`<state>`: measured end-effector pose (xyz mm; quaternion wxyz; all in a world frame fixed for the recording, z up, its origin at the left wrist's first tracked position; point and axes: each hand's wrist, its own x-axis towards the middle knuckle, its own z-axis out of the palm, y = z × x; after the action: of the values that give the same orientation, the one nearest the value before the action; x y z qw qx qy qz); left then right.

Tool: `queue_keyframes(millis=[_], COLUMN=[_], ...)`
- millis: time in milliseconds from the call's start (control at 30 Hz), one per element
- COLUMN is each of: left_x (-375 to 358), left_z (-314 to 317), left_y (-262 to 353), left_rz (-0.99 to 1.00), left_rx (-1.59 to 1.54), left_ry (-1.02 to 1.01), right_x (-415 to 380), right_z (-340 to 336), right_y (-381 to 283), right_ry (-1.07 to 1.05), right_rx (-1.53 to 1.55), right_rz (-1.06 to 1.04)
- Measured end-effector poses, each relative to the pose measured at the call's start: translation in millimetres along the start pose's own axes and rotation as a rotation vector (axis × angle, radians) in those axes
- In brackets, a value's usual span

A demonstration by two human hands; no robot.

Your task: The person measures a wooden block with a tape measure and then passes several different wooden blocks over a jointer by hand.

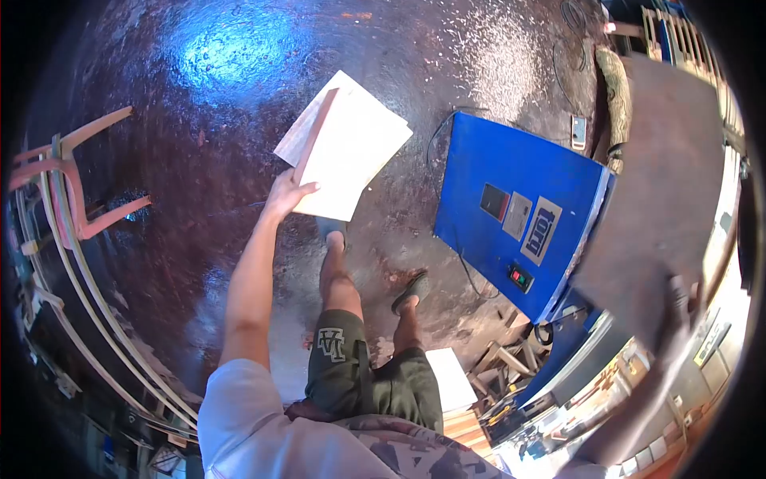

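Note:
My left hand (290,193) is closed on the near edge of a small stack of pale flat boards (355,144), holding it out over the dark floor. The thumb lies across the top face, and a narrow brown edge or strip (317,132) runs along the stack. Off to the right, my right hand (678,315) reaches over a wide brown flat surface (662,176), fingers stretched out along its near end and somewhat blurred. That surface stands beside a blue machine cabinet (499,176) with a label and a red and green switch (520,278).
Pinkish chair legs (96,184) and long curved strips (96,311) stand at the left. Sawdust (499,64) and a cable (435,144) lie on the floor. Wood offcuts (511,359) are heaped below the cabinet, near a white panel (449,379).

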<state>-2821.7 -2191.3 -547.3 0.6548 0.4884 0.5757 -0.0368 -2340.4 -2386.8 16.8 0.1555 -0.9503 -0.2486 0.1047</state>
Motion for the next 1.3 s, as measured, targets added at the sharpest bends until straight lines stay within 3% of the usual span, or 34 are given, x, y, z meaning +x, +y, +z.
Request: queue_keyframes(millis=[67,100,200,400,567,600,700,800,933,1067,1133,1300], left_x=[-47,-73,-144,-248,-284,-285,-263,-198,-97,-21,17,38], left_z=[-12,-18,-42,-88,-99,-100,-97,-106,-116,-128,-133,-122], left_y=[-27,-34,-66,-128,-155,-152,-141,-86,-9,24,5,-9], left_rz=[-0.010,-0.020,-0.069,-0.180,-0.248,-0.238,-0.161,-0.051,0.086,0.102,0.052,-0.054], left_rx=[-0.195,-0.261,-0.374,-0.465,-0.538,-0.519,-0.500,-0.211,0.362,0.338,0.221,0.036], left_ry=[0.047,0.097,0.214,0.481,0.561,0.574,0.531,0.423,0.462,0.361,0.288,0.197], right_x=[-53,-73,-108,-169,-209,-216,-235,-231,-219,-224,-232,-255], right_z=[54,87,181,372,415,419,420,409,416,419,431,469], right_y=[-2,-9,-18,42,36,42,71,93,123,132,140,136], right_ry=[-0.058,-0.191,-0.479,-0.596,-0.539,-0.535,-0.510,-0.540,-0.613,-0.621,-0.590,-0.585], right_rx=[-0.006,0.317,0.385,0.788,1.015,1.038,1.059,1.036,0.959,0.929,0.952,0.740], right_rz=[-0.033,0.009,0.138,0.432,0.831,0.831,0.829,0.775,0.684,0.698,0.730,0.800])
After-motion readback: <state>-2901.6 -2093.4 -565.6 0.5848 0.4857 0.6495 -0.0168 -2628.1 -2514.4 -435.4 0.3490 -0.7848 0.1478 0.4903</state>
